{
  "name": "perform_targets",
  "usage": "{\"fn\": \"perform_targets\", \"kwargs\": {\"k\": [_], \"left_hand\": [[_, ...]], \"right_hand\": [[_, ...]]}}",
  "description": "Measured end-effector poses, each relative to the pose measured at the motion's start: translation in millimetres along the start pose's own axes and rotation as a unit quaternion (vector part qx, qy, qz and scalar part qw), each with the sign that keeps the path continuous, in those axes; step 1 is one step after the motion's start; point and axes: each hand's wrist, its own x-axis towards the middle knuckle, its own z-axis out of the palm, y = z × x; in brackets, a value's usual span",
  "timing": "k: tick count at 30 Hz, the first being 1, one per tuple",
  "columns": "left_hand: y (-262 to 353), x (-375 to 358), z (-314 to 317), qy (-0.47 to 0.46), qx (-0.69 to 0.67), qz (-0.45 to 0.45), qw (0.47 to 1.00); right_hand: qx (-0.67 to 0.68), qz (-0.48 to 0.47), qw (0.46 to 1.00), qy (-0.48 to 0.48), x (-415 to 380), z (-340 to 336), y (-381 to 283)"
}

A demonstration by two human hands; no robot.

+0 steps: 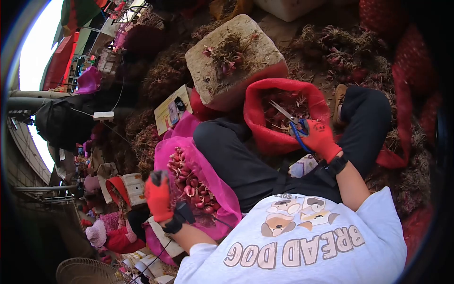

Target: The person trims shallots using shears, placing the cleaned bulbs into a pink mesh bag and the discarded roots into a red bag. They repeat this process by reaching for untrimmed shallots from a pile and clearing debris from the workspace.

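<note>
My right hand [320, 138], in a red glove, is closed round the blue handles of a pair of scissors [285, 112]. The scissor blades point up and left over an open red mesh bag [253, 102] with dark red trimmings in it. At the left, my left hand [158, 195], in a red glove with dark fingertips, is beside the left edge of a pink mesh bag [220, 196]. Its fingers are blurred, and I cannot tell whether they hold anything. Red onions or shallots [190, 183] lie in the pink bag.
A pale block [201, 75] with dry stalks on it stands beyond the red bag. More stalks [350, 47] cover the ground at the upper right. Left of the block, a phone [173, 113] lies on a board. A person in a pink hat [96, 234] sits at the lower left, near a fan [87, 270].
</note>
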Motion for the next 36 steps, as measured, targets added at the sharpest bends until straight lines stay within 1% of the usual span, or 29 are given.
{"fn": "perform_targets", "kwargs": {"k": [1,3,5,6,7,8,9,10,11,13,14,15,18,19,22,23,24,25,26,27,28,29,30,31,32,33,34,35,36], "left_hand": [[17,18,-4,0.008,-0.063,0.026,0.998],[78,55,14,-0.050,-0.219,0.058,0.973],[115,102,69,-0.144,-0.365,0.112,0.913],[127,126,100,-0.223,-0.393,0.140,0.881],[128,156,148,-0.282,-0.489,0.104,0.819],[115,200,206,-0.340,-0.552,0.073,0.758],[133,209,239,-0.226,-0.454,0.064,0.860],[125,238,284,-0.190,-0.404,0.091,0.890],[114,262,336,-0.107,-0.323,0.094,0.936],[110,283,390,-0.038,-0.293,0.106,0.949],[112,284,404,-0.002,-0.277,0.108,0.955],[121,276,409,0.121,-0.177,0.104,0.971],[97,303,432,0.001,-0.268,0.108,0.957],[122,282,391,-0.020,-0.265,0.089,0.960],[104,309,371,-0.107,-0.274,0.046,0.955],[116,296,339,-0.073,-0.342,0.112,0.930],[104,301,343,-0.098,-0.381,0.111,0.912],[95,313,353,-0.119,-0.423,0.111,0.891],[87,323,357,-0.137,-0.466,0.114,0.866],[88,320,345,-0.265,-0.503,-0.004,0.823],[80,317,346,-0.227,-0.424,0.150,0.864],[72,313,350,-0.182,-0.328,0.300,0.877],[67,314,353,-0.133,-0.221,0.441,0.860],[75,314,341,-0.160,-0.230,0.400,0.873],[83,312,328,-0.184,-0.238,0.359,0.884],[96,309,318,-0.266,-0.329,0.164,0.891],[98,308,313,-0.334,-0.403,-0.041,0.851],[85,316,324,-0.321,-0.449,-0.010,0.834],[85,317,315,-0.331,-0.435,-0.004,0.837]], "right_hand": [[-0.017,-0.012,1.000,0.018,0,3,1],[-0.049,-0.036,0.997,0.057,1,11,4],[-0.071,-0.036,0.995,0.052,1,10,1],[-0.083,-0.034,0.995,0.051,1,9,1],[-0.061,-0.034,0.996,0.055,2,11,4],[-0.054,-0.028,0.996,0.059,3,13,8],[-0.048,-0.021,0.997,0.065,6,16,12],[-0.042,-0.015,0.996,0.071,8,16,15],[-0.032,-0.005,0.998,0.062,8,10,12],[-0.033,-0.003,0.996,0.082,10,9,16],[-0.033,-0.003,0.996,0.088,11,11,18],[-0.033,-0.005,0.995,0.096,13,13,19],[-0.008,0.033,0.999,0.041,17,8,14],[0.010,0.058,0.998,-0.009,20,0,6],[0.119,0.079,0.983,-0.116,44,-26,-19],[0.163,0.055,0.975,-0.142,62,-36,-32],[0.166,0.046,0.976,-0.133,85,-29,-33],[0.176,0.049,0.967,-0.177,109,-42,-59],[0.256,0.037,0.941,-0.218,138,-30,-64],[0.284,-0.029,0.934,-0.213,174,-2,-55],[0.345,-0.010,0.909,-0.234,196,2,-77],[0.314,0.033,0.909,-0.272,220,1,-92],[0.355,0.043,0.888,-0.291,245,17,-93],[0.333,0.033,0.899,-0.283,261,18,-104],[0.282,-0.057,0.925,-0.249,280,25,-98],[0.227,-0.148,0.939,-0.212,303,36,-85],[0.171,-0.165,0.953,-0.188,314,40,-77],[0.114,-0.180,0.963,-0.162,325,44,-70],[0.056,-0.122,0.980,-0.148,331,45,-65]]}}
